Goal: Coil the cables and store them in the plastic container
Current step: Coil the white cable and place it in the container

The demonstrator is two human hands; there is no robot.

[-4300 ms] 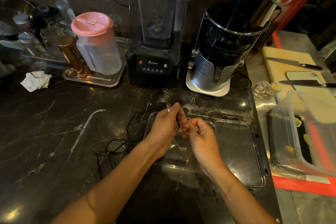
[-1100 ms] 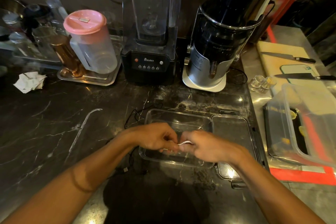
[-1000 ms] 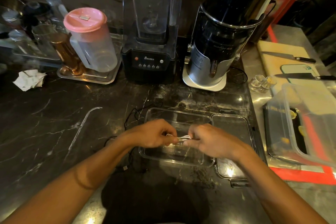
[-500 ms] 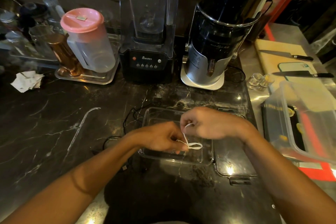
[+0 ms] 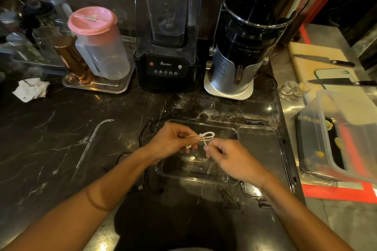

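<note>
My left hand pinches the thin white cable's loops over the clear plastic container; my right hand grips its tail. If I loosen, the springy coil could unwind

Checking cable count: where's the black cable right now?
Head view, left of centre: the black cable lies loose on the dark counter, against the clear container's left edge, running under the left forearm.
</note>
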